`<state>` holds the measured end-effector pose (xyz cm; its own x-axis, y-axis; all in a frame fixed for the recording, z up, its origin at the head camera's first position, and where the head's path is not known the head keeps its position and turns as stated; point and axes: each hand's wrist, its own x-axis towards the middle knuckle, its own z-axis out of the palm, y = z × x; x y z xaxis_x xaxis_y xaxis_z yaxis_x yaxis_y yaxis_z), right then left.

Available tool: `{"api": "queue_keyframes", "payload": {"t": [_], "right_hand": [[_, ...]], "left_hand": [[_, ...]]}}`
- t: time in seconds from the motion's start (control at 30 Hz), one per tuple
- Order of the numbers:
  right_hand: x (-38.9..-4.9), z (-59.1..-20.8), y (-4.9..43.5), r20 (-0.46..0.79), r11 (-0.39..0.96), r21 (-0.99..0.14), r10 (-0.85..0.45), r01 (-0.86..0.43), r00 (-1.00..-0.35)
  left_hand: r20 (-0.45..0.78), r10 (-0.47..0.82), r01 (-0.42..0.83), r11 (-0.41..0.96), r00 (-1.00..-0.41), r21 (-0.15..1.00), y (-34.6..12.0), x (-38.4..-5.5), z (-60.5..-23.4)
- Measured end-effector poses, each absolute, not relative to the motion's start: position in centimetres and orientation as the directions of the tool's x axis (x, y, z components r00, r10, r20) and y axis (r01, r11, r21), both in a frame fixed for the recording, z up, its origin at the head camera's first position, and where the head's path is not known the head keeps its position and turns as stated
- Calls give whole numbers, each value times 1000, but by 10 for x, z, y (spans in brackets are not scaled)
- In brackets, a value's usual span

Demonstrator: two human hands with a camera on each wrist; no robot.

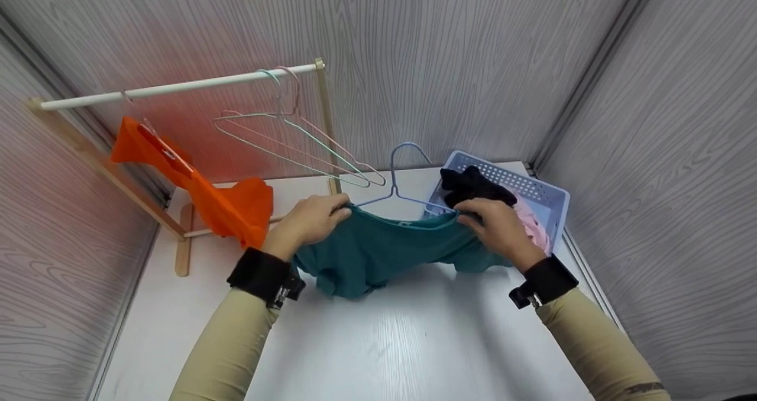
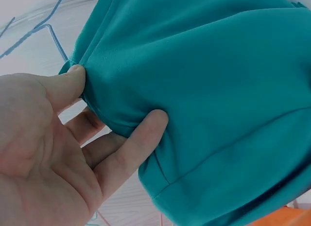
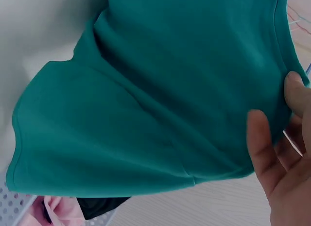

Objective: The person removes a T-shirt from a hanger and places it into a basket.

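A teal T-shirt [image 1: 390,247] hangs between my two hands above the table, with a blue hanger [image 1: 393,191] inside its neckline and the hook standing up. My left hand [image 1: 313,220] pinches the shirt at the left end of the neckline; in the left wrist view its thumb and fingers hold the teal cloth [image 2: 204,90] at the shoulder. On the opposite end, my right hand [image 1: 494,226] pinches the other shoulder, and the right wrist view shows the sleeve [image 3: 97,138] drooping away from those fingers. The hanger's arm ends are hidden by cloth and hands.
At the left stands a wooden rack with a white rail [image 1: 195,84]. An orange garment [image 1: 219,200] hangs there, beside a green hanger [image 1: 248,116] and a pink hanger [image 1: 361,163]. Behind my right hand, a blue basket [image 1: 556,206] holds black cloth [image 1: 473,185] and pink cloth [image 1: 529,220].
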<state>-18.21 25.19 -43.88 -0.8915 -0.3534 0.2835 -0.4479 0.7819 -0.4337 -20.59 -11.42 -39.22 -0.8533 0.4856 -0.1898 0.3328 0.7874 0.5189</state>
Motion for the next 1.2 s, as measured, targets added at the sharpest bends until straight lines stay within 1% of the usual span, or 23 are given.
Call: {"api": "queue_keyframes", "payload": {"t": [0.13, 0.23, 0.4, 0.47, 0.6, 0.7, 0.93, 1.2], "right_hand": [[-182, -444, 249, 313, 820, -396, -302, -413, -900], [-183, -449, 245, 351, 837, -355, -293, -416, -889], [-183, -455, 236, 386, 838, -325, -305, -438, -871], [-183, -457, 231, 389, 841, -318, -306, -439, -869], [-183, -460, 224, 395, 849, -307, -298, -431, -869], [-182, -462, 220, 401, 838, -320, -303, -442, -864], [-185, -464, 229, 406, 776, -419, -304, -471, -862], [-191, -472, 258, 335, 782, -457, -290, -423, -897]], "left_hand": [[-220, 488, 325, 795, -845, 512, -109, -205, -395], [-179, 494, 348, 786, -851, 511, -102, -205, -395], [-91, 522, 376, 714, -848, 590, -93, -204, -397], [-78, 535, 378, 686, -841, 622, -92, -203, -399], [-69, 556, 389, 659, -828, 644, -91, -201, -407], [-59, 558, 390, 648, -828, 654, -92, -200, -413], [-29, 529, 397, 669, -848, 629, -101, -200, -418], [-46, 479, 355, 709, -877, 610, -117, -201, -422]]}}
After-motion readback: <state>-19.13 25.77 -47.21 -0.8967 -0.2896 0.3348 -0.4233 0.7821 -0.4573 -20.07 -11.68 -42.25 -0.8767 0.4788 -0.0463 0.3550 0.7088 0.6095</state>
